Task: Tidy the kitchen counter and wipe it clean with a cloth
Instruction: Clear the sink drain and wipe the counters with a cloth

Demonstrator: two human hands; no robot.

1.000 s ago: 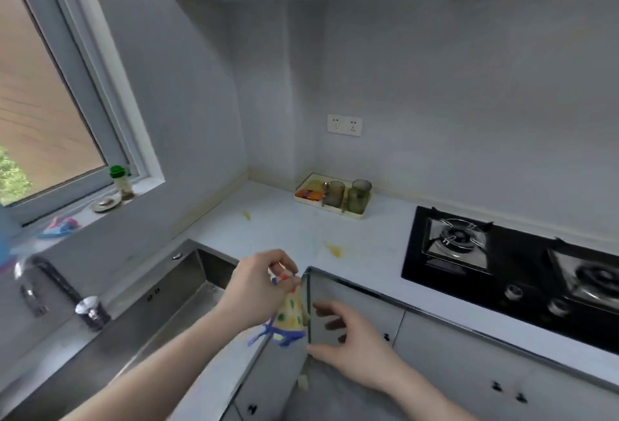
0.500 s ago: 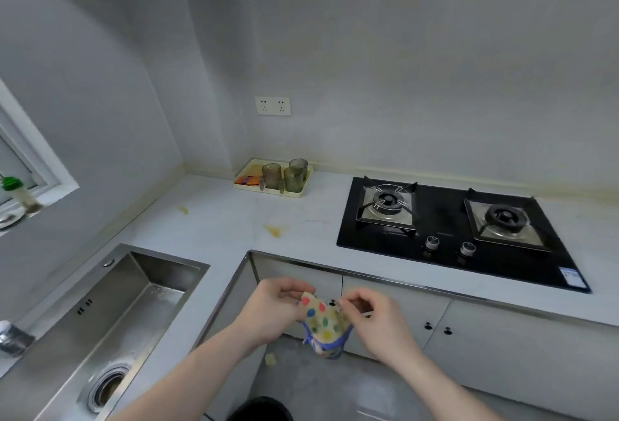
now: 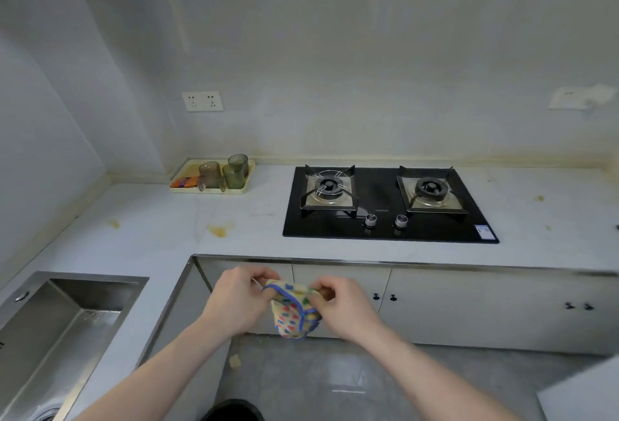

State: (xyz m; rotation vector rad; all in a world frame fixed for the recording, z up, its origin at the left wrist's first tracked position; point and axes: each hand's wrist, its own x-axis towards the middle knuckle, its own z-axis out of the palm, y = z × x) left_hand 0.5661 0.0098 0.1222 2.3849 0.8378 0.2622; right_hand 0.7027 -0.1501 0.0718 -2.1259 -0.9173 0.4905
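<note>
A small cream cloth (image 3: 292,313) with coloured dots and a blue hem hangs folded between my hands, in front of the counter edge and above the floor. My left hand (image 3: 238,303) pinches its upper left corner. My right hand (image 3: 345,306) pinches the upper right edge. The white L-shaped counter (image 3: 160,239) carries a yellow-brown stain (image 3: 219,229) near its middle, a smaller one (image 3: 115,223) to the left, and faint spots at the far right (image 3: 538,198).
A cream tray (image 3: 241,190) with three green glasses (image 3: 231,172) and an orange packet stands at the back corner. The black two-burner gas hob (image 3: 385,209) is set into the counter to the right. A steel sink (image 3: 63,327) lies at left. A dark bin (image 3: 232,410) stands on the floor.
The view has swung right from the window and sink toward the hob. My right hand came up to take hold of the cloth, which both hands now hold.
</note>
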